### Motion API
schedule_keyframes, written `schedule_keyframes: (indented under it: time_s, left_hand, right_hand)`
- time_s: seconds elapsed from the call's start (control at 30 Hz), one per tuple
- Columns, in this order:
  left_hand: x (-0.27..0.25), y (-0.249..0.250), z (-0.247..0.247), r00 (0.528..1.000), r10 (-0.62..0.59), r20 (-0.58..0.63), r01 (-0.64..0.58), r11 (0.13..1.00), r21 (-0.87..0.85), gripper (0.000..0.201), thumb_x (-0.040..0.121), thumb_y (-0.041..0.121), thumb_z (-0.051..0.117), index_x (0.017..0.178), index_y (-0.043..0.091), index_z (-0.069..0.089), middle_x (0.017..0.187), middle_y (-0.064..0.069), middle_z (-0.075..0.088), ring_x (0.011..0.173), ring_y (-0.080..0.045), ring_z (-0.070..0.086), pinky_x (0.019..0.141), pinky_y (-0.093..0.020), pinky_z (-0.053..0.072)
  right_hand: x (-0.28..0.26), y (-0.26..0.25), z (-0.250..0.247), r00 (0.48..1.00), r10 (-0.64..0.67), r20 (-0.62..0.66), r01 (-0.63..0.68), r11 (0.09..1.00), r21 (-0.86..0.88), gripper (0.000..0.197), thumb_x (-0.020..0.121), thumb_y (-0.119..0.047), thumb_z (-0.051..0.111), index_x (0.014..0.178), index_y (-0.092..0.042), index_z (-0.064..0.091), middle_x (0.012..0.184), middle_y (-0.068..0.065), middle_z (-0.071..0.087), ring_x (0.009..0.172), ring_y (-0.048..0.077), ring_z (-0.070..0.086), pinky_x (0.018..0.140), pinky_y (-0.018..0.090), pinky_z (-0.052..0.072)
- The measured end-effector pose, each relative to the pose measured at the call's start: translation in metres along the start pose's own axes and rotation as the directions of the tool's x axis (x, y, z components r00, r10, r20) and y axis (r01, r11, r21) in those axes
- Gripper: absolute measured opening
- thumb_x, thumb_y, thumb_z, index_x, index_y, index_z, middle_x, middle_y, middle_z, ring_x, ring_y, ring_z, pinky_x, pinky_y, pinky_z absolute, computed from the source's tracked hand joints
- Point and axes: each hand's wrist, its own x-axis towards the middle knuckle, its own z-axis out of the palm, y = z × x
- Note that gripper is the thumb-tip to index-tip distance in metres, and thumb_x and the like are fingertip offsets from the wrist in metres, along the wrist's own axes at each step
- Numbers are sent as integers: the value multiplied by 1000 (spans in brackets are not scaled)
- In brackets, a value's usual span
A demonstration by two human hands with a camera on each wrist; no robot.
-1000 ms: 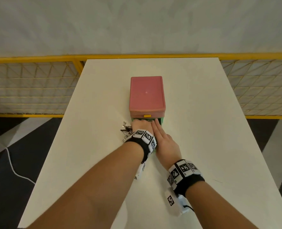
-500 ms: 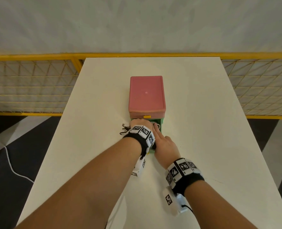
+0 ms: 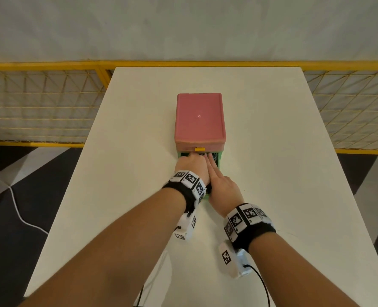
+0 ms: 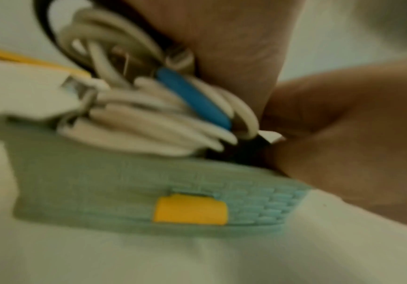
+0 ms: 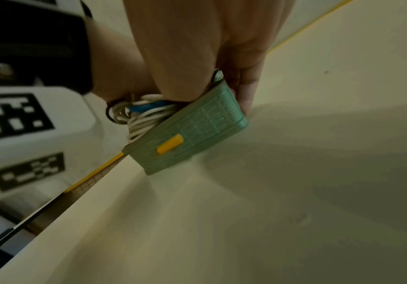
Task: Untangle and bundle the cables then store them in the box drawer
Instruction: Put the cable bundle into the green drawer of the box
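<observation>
The green drawer [image 3: 219,156] of the pink box [image 3: 199,120] stands pulled out toward the person on the white table [image 3: 283,173], and the bundled white cables [image 4: 153,119], cinched by a blue tie [image 4: 192,98], are being pressed down into it. The bundle is seen riding above the drawer's front wall, just over the yellow pull tab [image 4: 189,209], so it is judged not yet fully seated.

The left hand [image 3: 191,166] is held over the bundle with its fingers curled down onto the coils; whether they grip it or only press cannot be told. The right hand [image 3: 222,185] is laid along the drawer's right side with fingers extended, and one fingertip [image 5: 244,100] is placed against the front corner, so the drawer appears to be steadied rather than grasped.

For the step to go well, the coils should be flattened and tucked below the rim before the drawer is pushed in. Loose plugs and the black loop [image 5: 111,113] at the bundle's edge should be folded inward, since anything left proud is likely to be caught under the box's upper section.
</observation>
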Motion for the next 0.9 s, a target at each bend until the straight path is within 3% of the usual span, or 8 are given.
schedule_keyframes:
  time_s: [0.07, 0.17, 0.27, 0.4, 0.5, 0.63, 0.77, 0.9]
  left_hand:
    - [2, -5, -3, 998, 13, 55, -10, 999, -53, 17, 96, 21, 46, 96, 12, 61, 111, -9, 67, 101, -25, 64, 81, -32, 46]
    - [-5, -15, -7, 989, 52, 141, -39, 995, -97, 34, 93, 31, 55, 116, 6, 60, 119, -13, 64, 111, -29, 60, 86, -32, 45]
    - [-7, -14, 1, 999, 29, 36, -27, 998, -52, 47, 87, 38, 60, 121, 6, 52, 120, -11, 59, 109, -29, 58, 83, -33, 46]
    - [-7, 0, 16, 999, -41, 6, 41, 996, 77, 40, 99, 22, 43, 131, -1, 41, 129, -17, 49, 118, -30, 49, 99, -36, 39]
    - [-8, -2, 20, 997, -76, -20, 75, 997, -35, 41, 99, 18, 41, 132, -6, 37, 131, -21, 47, 121, -32, 45, 99, -36, 39]
    - [-8, -19, 20, 998, -29, 50, 41, 965, -260, 75, 87, 32, 61, 141, -6, 24, 136, -20, 40, 128, -33, 38, 103, -35, 37]
    - [2, -12, 41, 997, -73, 12, 74, 987, -142, 75, 90, 35, 58, 139, -10, 24, 135, -21, 38, 124, -32, 38, 105, -34, 28]
    - [3, -4, 42, 992, -119, -27, 113, 979, -168, 70, 92, 33, 51, 139, -10, 24, 137, -21, 36, 123, -33, 38, 105, -33, 27]
  right_hand:
    - [1, -1, -1, 1000, 11, 8, -11, 1000, 1, 85, 88, -7, 44, 149, -32, -10, 158, -12, -11, 82, 25, 57, 76, 34, 48]
    - [1, -2, -1, 1000, 23, 17, -23, 1000, -15, 86, 86, -3, 42, 150, -30, -9, 159, -11, -11, 87, 26, 58, 78, 34, 48]
    - [0, -1, -1, 1000, 14, 16, -13, 1000, -25, 87, 86, -2, 42, 150, -29, -10, 158, -10, -12, 86, 26, 58, 77, 34, 49]
    - [-3, 0, 1, 1000, -18, -4, 18, 999, -39, 87, 85, -1, 43, 150, -30, -8, 158, -12, -14, 83, 24, 55, 78, 35, 51]
    - [-3, -1, 1, 1000, -4, 12, 5, 1000, -31, 85, 86, 0, 41, 151, -28, -7, 158, -12, -12, 92, 27, 55, 85, 36, 49]
    - [-2, -2, 0, 1000, -1, 13, 1, 999, -39, 83, 86, 1, 41, 151, -23, -5, 159, -5, -10, 99, 29, 55, 89, 34, 46]
    - [-2, 1, 1, 1000, -4, 4, 4, 1000, -23, 79, 89, -2, 42, 151, -22, -2, 160, -3, -7, 104, 29, 54, 92, 32, 42]
    - [-3, 6, 3, 1000, -16, -21, 16, 1000, -7, 76, 91, -6, 42, 151, -26, 1, 160, -4, -4, 104, 29, 53, 93, 31, 40]
